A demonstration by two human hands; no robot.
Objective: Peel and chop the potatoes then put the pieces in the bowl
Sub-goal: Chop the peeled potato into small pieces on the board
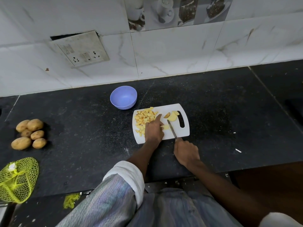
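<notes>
A: Where do we locate the work items?

B: We find the white cutting board [178, 131] on the black worktop [229, 112], in front of the person. The chopped potato pieces [144, 118] lie heaped on its left half. Larger potato slices [172, 116] lie at its far right, beside the handle slot.

A: What is the condition of each hand?

B: We see the left hand [154, 130] resting on the board, index finger extended toward the heap and the other fingers curled over a small potato piece [165, 127]. The right hand [186, 152] is closed around the handle of the knife [171, 129]; the blade lies over the board, just right of that piece.

A: And the receiving vessel?

B: We note the blue bowl [123, 97] standing beyond the board's far-left corner, apart from it. Six whole potatoes [29, 134] sit well to the left, with a yellow mesh bag [18, 179] nearer the worktop's near edge.
</notes>
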